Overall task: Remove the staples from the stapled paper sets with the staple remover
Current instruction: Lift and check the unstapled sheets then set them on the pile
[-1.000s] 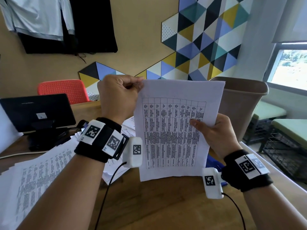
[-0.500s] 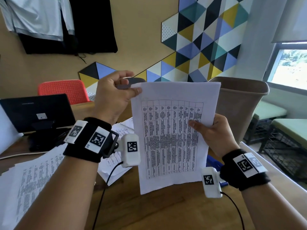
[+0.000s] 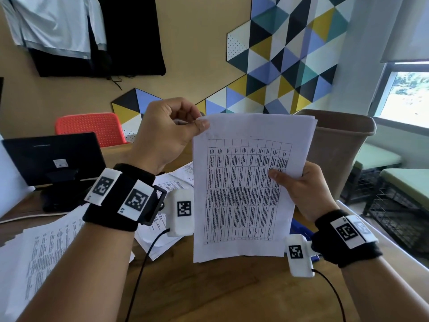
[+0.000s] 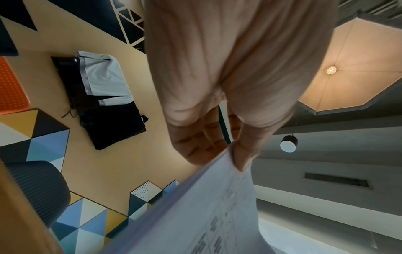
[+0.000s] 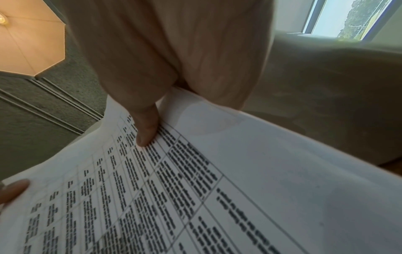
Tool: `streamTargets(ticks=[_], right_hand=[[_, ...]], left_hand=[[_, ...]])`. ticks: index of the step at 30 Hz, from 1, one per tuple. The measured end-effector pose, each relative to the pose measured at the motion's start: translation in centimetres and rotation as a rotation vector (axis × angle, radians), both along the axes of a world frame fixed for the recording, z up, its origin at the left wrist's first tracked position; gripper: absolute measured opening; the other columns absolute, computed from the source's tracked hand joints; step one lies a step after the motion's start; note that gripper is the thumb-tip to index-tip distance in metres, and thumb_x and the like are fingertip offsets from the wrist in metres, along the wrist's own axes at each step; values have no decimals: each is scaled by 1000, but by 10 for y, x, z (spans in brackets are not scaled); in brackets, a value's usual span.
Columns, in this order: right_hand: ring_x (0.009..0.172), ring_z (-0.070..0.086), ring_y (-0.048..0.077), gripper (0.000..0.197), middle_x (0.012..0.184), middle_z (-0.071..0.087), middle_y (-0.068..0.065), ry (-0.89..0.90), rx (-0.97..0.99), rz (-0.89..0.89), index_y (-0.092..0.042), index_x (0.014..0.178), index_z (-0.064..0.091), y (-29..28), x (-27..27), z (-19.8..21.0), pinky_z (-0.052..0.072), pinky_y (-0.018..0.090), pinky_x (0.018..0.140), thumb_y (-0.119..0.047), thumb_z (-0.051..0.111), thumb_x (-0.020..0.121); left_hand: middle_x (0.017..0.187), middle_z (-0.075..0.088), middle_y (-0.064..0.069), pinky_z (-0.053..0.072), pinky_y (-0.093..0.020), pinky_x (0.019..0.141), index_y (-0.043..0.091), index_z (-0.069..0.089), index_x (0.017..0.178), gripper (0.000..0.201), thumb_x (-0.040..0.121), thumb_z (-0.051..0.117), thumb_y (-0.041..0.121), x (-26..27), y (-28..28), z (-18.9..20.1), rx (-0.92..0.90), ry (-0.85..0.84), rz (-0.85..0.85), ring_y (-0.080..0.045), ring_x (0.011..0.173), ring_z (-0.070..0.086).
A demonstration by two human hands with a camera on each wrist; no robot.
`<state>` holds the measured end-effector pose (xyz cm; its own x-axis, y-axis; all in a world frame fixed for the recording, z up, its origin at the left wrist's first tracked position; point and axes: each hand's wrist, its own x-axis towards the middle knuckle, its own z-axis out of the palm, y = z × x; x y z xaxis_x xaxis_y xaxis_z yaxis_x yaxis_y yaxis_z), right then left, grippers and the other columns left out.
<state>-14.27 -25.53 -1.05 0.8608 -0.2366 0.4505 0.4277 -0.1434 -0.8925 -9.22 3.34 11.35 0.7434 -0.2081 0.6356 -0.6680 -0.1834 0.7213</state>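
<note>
Two hands hold one paper set upright above desk, in front of bin. Left hand pinches top left corner, thumb in front; dark thing behind fingers, perhaps remover, cannot tell. Right hand grips right edge, thumb on print. Staple not visible. Judgement: keep corner taut, support sheets, pull staple straight out, avoid tearing. Long axis vertical, printed face toward person, text rows running sideways.

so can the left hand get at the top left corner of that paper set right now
Probably yes. The left hand already pinches the top left corner of the paper set, thumb on the front sheet, while the right hand holds its right edge up. Nothing blocks it; no staple is discernible.
</note>
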Motion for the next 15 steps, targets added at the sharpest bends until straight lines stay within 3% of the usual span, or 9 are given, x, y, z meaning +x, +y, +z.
streamTargets(ticks=[3,5,7,9,11,15], right_hand=[[106,76,33,21,112,80,9,10,5,0,-12,113,77,-2,0,0,58,62,96,-12,78,91],[108,74,36,25,115,78,11,22,30,31,-12,115,76,-4,1,-1,56,64,96,-16,80,91],[112,72,41,32,120,76,15,29,65,78,-13,118,75,-5,2,-3,54,67,98,-22,81,88],[114,71,43,35,122,75,16,28,81,109,-12,120,74,-4,2,-3,53,67,99,-21,82,87],[113,72,41,32,121,76,15,24,61,112,-10,119,74,-1,0,0,53,66,100,-18,81,89],[112,73,39,27,119,77,14,32,51,96,-9,119,74,0,-1,1,54,64,99,-13,77,92]], left_hand=[[85,73,-11,60,-51,84,8,65,96,19,85,81,6,-1,-1,-3,-22,31,-50,-27,82,72],[87,75,-13,61,-43,81,10,65,102,28,82,82,1,-2,0,-4,-44,45,-75,-28,81,73],[80,72,-3,58,-34,74,13,68,99,31,77,87,1,-1,0,-6,-58,14,-43,-16,70,66],[76,64,4,59,-33,72,19,70,94,34,72,90,3,-1,-2,-8,-66,5,-10,-10,67,59],[79,62,3,59,-36,77,21,71,93,37,68,93,4,-2,-5,-9,-81,19,-8,-10,69,57],[87,73,-8,61,-30,76,9,74,95,33,67,91,14,-5,-7,-11,-98,10,-78,-14,75,66]])
